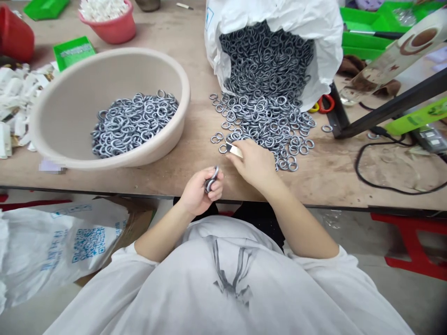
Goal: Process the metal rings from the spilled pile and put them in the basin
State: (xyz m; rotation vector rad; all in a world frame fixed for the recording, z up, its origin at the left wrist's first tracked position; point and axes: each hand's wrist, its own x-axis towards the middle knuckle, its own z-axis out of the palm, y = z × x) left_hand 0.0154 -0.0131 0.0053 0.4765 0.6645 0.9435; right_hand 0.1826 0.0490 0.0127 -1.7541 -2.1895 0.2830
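My left hand (199, 191) is closed around a few grey rings (210, 182), close to the table's front edge. Over the near side of a loose ring pile (260, 118), my right hand (256, 164) grips a small white tool with a black tip (234, 149); its exact kind I cannot make out. That tip is beside a single ring at the pile's edge. Behind, a white sack (328, 51) lies on its side with its mouth open, full of the same rings. To the left stands a large beige basin (59, 109) with a heap of rings inside.
White pieces (17, 97) lie heaped at the far left, near a red bucket (16, 35), a pink bowl (115, 29) and green trays (73, 52). On the right are a black metal bar (394, 104), a black cable (361, 174) and red-handled scissors (326, 103).
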